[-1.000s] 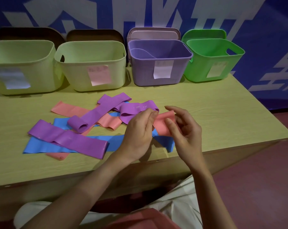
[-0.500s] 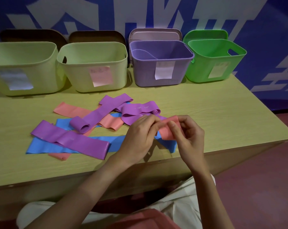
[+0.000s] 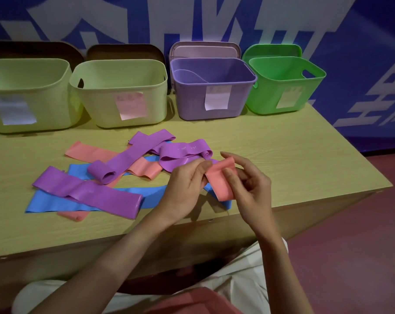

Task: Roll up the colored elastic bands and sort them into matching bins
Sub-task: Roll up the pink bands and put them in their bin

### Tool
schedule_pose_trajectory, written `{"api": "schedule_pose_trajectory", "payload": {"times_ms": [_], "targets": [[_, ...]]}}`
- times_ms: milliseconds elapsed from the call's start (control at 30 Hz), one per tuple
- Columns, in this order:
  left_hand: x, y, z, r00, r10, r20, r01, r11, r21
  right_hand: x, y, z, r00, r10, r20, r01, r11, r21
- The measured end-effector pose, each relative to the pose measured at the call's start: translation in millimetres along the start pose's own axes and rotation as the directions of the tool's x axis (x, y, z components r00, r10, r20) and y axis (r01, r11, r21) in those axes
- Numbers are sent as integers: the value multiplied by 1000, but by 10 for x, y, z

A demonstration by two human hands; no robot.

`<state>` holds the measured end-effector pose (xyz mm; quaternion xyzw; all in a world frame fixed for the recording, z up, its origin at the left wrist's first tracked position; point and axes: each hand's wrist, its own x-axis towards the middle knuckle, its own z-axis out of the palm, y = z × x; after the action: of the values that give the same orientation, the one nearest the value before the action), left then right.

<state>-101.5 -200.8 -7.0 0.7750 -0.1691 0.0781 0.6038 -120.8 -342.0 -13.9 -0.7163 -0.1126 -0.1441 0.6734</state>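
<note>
My forearms are bare, with no sleeves reaching them, and my left hand point(image 3: 184, 188) and right hand point(image 3: 248, 185) wear no gloves, rings or watch. My lap shows cream-white trousers point(image 3: 248, 275) and a salmon-pink garment point(image 3: 192, 302) at the bottom edge.

Dim, soft indoor light with a cool tint. The hands throw dark shadows onto the table point(image 3: 282, 168) near its front edge. Bin labels blur unreadably; wide-angle bending curves the bins point(image 3: 121, 94) and the frame's edges.
</note>
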Motion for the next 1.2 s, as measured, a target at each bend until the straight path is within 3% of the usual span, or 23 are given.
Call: {"api": "schedule_pose_trajectory", "payload": {"times_ms": [133, 367, 533, 633, 733, 833, 933, 1000, 1200], "targets": [[22, 0, -40, 988, -109, 106, 120, 987, -107, 4, 6, 3, 1000, 4, -24, -4, 1000, 7], [-26, -74, -120, 994, -42, 105, 47, 998, -38, -1, 31, 13, 1000, -14, 0, 14, 1000, -12], [-87, 6, -150, 991, 37, 128, -59, 983, 174, 8, 44, 51, 1000, -8, 11, 9, 999, -41], [-95, -10, -130, 997, 27, 66, -39, 980, 196, 12, 31, 64, 1000, -24, -16, 23, 999, -41], [-107, -31, -119, 1000, -15, 16, 12, 993, 120, 7, 46, 43, 999, -47, 16, 48, 997, -62], [-132, 34, -82, 995, -95, 12, 96, 991, -88, 0, 39, 51, 997, -51, 66, 55, 997, -60], [-114, 57, -62, 970, -234, 70, 244, 899, -363, 18, -4, 68, 996, -31, 80, 32, 999, -11], [-85, 52, -88, 953, -276, 127, 304, 839, -451, 45, -4, 74, 998, -27, 61, 30, 999, -37], [-47, -23, -153, 983, -154, 96, 165, 979, -123, 71, 43, 77, 998, -32, 47, 35, 997, -64]]}}
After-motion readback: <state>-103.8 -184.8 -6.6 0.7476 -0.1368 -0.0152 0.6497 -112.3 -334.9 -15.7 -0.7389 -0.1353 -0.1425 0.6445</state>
